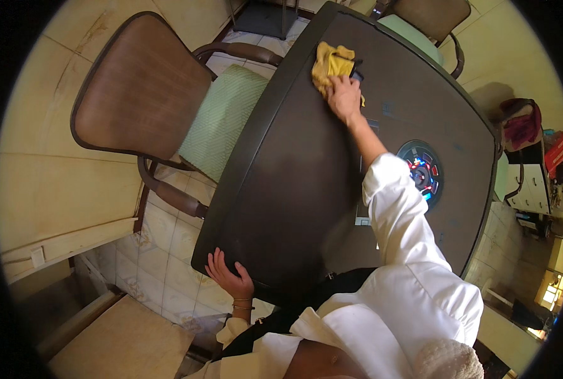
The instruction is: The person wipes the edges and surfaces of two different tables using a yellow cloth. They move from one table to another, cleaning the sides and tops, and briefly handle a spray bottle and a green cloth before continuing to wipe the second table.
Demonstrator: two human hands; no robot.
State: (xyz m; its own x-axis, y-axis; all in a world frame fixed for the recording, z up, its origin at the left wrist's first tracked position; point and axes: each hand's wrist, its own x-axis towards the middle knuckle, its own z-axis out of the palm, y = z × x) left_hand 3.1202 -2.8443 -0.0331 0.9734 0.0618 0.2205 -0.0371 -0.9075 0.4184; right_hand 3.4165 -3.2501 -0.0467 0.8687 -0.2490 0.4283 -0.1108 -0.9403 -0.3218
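My right hand (345,97) reaches across the dark top of an automatic mahjong table (286,189) and presses on a crumpled yellow cloth (336,59). The cloth lies near the far left edge, with a dark bit showing at its right side. My left hand (229,275) rests on the padded rim at the near left corner, fingers a little apart and holding nothing. To the right of my right forearm, a round centre console (421,175) glows red and blue, partly hidden by my white sleeve.
A brown-backed armchair (139,85) with a pale green seat (229,113) stands against the left side. Another chair (428,23) is at the far side. White drawers (530,187) and a red bag (557,154) are at the right. A beige panel (125,336) lies low at the left.
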